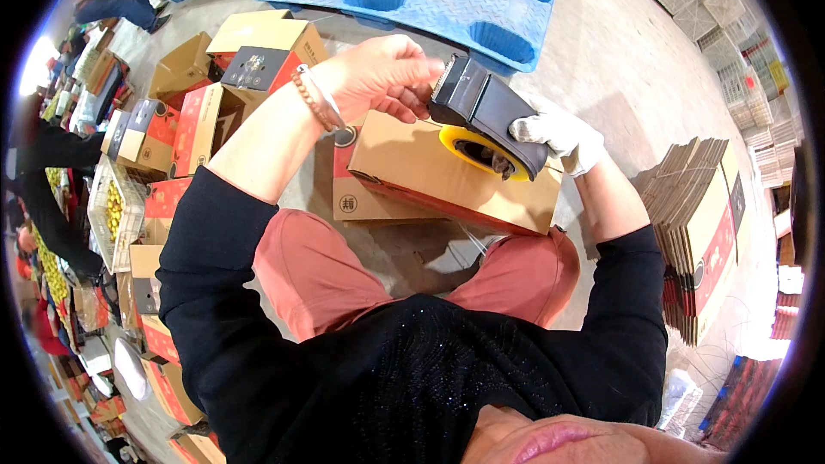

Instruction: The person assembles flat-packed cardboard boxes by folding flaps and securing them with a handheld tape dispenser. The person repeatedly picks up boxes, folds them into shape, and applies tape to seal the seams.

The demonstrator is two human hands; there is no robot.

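Gloved right hand (567, 137): clamped firmly on the rear of the black tape dispenser (490, 103), plain to see.
Bare left hand (378, 77): fingers curled, left of that grip, right by the dispenser's toothed edge; pinching tape? Cannot tell.
Dispenser line: long axis runs from the grip leftward and away from the body, yellow-rimmed roll (451, 142) slung underneath.
Brown carton (421, 159): here's the key one, below the grip and mostly left of it, long axis slanting likewise but shallower; the gloved hand is nearer its right end, the bare hand its far left corner. Contents hidden.
White crate (97, 228): far left of the grip, yellow-green fruit (114, 209) inside.
Flattened cartons (692, 241): stacked, well right of the grip.
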